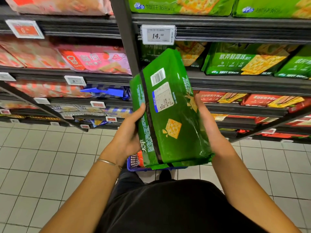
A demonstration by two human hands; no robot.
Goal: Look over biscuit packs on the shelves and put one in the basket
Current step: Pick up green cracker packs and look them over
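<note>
The green glossy plastic biscuit pack (170, 115) is held up in mid-frame, in front of the shelving and above the basket, standing on end and tilted so its top leans toward 1 o'clock. Its back faces the camera: a white barcode (157, 76) near the top, a white printed table with a blue edge (164, 96) below it, a square yellow cracker picture (173, 128) lower down, and a dark seam (149, 115) running lengthwise along the left side.

The hands are apart, one on each long side. At 9 o'clock the left hand (129, 132) grips the pack with its thumb laid over the front; at 3 o'clock the right hand (207, 121) clasps the opposite edge. A thin metal bangle (107, 162) circles the left wrist.

At 6 o'clock, partly hidden by the pack, sits a blue plastic basket (133, 168) on the pale tiled floor (50, 157). On the dark metal shelves (235, 81), green cracker packs (244, 61) lie at 2 o'clock, red cracker packs (218, 97) at 3, pink biscuit packs (97, 61) at 10, and a white price tag (158, 35) at 12.
</note>
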